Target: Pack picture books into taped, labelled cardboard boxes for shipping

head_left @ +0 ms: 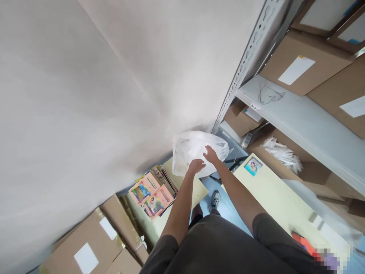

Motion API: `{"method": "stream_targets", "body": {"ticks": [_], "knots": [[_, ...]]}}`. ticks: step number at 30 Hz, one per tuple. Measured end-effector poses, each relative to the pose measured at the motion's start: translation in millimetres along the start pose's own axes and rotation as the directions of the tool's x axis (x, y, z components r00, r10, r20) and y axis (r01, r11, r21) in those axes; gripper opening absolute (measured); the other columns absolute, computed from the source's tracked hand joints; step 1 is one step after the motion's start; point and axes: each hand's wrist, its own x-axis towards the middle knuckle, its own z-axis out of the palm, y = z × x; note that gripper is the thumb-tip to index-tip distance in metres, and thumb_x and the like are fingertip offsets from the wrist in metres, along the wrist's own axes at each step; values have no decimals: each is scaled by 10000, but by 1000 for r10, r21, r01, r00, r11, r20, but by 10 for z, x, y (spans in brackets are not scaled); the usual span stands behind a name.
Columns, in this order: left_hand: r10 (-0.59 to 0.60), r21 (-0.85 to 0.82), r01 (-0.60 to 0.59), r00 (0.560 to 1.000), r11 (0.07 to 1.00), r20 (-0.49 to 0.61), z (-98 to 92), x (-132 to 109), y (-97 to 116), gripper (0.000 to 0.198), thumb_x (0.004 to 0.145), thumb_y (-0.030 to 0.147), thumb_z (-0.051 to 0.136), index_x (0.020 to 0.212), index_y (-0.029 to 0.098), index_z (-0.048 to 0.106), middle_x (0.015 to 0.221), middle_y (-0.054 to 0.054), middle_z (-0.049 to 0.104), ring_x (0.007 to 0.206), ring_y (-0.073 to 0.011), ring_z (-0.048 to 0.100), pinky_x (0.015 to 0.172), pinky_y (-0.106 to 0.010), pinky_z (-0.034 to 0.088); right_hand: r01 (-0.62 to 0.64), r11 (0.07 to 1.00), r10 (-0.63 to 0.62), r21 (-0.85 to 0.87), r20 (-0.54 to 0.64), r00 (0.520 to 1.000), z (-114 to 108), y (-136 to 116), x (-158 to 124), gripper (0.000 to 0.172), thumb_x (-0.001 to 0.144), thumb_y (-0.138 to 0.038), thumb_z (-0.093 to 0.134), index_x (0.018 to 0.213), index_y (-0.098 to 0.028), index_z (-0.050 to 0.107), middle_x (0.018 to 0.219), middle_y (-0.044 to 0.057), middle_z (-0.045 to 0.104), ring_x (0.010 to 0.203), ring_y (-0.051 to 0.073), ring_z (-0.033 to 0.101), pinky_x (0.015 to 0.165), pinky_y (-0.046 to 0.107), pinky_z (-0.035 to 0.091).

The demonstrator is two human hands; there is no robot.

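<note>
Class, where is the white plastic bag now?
In the head view, the white plastic bag is just right of centre, at left hand and right hand, beside stacked books.

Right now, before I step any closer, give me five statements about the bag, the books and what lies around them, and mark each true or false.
1. The left hand and the right hand are both at the plastic bag. True.
2. The plastic bag is solid black. False: it is whitish and partly see-through.
3. Pink-covered books lie on a pale surface in the left part of the picture. True.
4. The sleeves are bright yellow. False: the sleeves are dark grey.
5. A small blue picture card or booklet lies on the pale tabletop at the right. True.
</note>
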Motion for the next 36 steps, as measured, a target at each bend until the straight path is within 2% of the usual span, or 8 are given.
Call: {"method": "stream_targets", "body": {"ticks": [4,7,10,13,18,24,31,36], "knots": [[-196,-88,176,913,980,-358,-134,284,11,456,970,269,702,1419,192,695,1380,-152,735,1248,-268,708,1088,-359,518,35,996,-42,79,94,995,183,2,104,718,882,-187,561,1594,-99,551,1668,156,516,1610,324,404,1347,520,319],[-280,-128,252,905,959,-320,-257,441,-2,498,916,231,761,1408,206,694,1317,-127,767,1220,-263,720,1052,-339,525,87,982,-117,166,179,977,306,-72,124,738,863,-157,526,1601,-161,562,1615,93,592,1571,288,472,1343,499,341],[-338,-141,310,894,940,-295,-311,450,-10,261,976,254,674,1212,213,776,1159,-111,812,1119,-265,748,988,-343,534,86,973,-140,214,250,958,355,-150,60,725,849,-135,519,1562,-224,615,1558,49,651,1506,284,552,1312,493,400],[-338,-159,299,865,941,-371,-350,314,-15,216,1022,249,578,1080,206,781,1130,-132,812,1098,-274,746,960,-351,528,87,973,-127,213,180,975,296,-197,-53,662,857,-149,549,1505,-224,664,1525,69,677,1471,299,581,1298,505,414],[-173,-280,32,852,959,-494,-583,-141,-41,222,1055,267,504,1149,204,695,1063,-104,792,986,-235,741,939,-333,532,79,965,-63,249,-73,995,-8,-331,-237,673,848,-244,670,1519,-234,624,1549,128,633,1387,328,623,1228,552,475],[157,-362,-378,844,852,-513,-1006,-748,201,238,1025,454,603,1101,245,687,1146,-80,771,1088,-223,716,986,-310,533,111,891,-104,440,-39,994,-565,-839,-519,953,769,-387,863,1632,-334,465,1697,127,472,1398,337,608,1104,507,556],[305,-298,-506,796,809,-522,-1200,-1045,839,245,1007,474,640,1038,245,723,1048,-70,771,1021,-223,703,959,-299,536,234,787,-154,570,-186,970,-1053,-1279,-924,383,838,-554,794,1067,-250,746,1262,95,769,1160,264,720,984,415,591],[402,-365,-595,779,716,-481,-1075,-1046,1358,294,1029,517,595,1051,237,682,945,-29,721,874,-180,662,845,-260,525,298,731,-121,613,-314,942,-1407,-1226,-1279,387,835,-614,795,872,-241,697,1016,49,775,945,228,722,850,356,606]]}}
